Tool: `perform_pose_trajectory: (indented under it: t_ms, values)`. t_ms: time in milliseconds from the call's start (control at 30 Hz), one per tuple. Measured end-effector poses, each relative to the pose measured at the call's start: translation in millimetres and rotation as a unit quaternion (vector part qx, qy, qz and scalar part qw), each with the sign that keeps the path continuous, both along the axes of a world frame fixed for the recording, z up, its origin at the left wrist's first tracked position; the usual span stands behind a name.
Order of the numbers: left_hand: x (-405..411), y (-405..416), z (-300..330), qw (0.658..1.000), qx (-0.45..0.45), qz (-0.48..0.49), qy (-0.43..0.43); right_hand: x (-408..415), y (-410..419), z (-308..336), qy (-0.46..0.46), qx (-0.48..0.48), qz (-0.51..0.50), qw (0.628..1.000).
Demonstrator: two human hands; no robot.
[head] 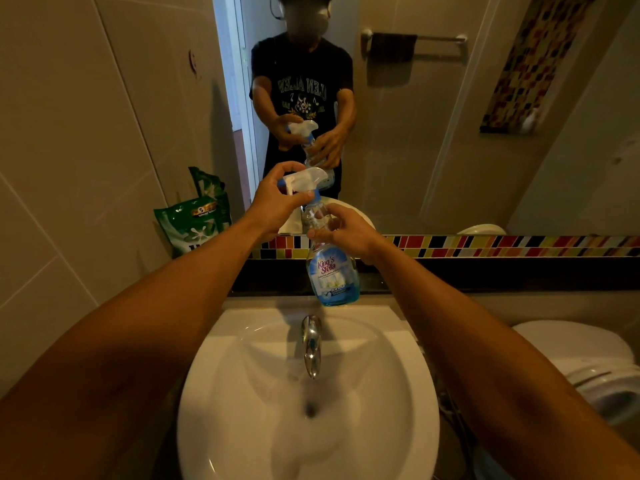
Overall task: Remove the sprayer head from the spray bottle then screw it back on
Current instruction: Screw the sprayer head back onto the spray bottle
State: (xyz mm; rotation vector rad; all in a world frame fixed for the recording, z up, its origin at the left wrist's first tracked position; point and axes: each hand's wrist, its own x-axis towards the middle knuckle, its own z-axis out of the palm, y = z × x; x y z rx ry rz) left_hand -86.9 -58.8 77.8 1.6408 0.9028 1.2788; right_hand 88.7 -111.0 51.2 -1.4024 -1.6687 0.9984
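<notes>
Head view: bottle (331, 271) held upright in the air over the far edge of the sink (242, 393), above the tap (311, 344). Right hand (346, 232) wrapped around the bottle's upper body. Left hand (277, 199) closed on the sprayer (304, 178), which sits on the neck. Green pouch (194, 223) far left.

A round white ceramic sink (242, 393) with a chrome tap (311, 344) is seen below a wall mirror (450, 133); a green detergent pouch (194, 223) is propped left, a white toilet (588, 368) right.
</notes>
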Motion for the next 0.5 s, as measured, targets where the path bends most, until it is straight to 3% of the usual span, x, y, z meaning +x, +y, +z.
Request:
perform_pose_trajectory:
  t_ms: [500]
  values:
    - [2.4,2.8,-0.5,1.0,-0.007,-0.004,-0.012,-2.7,-1.5,4.4,-0.012,0.005,0.003,1.0]
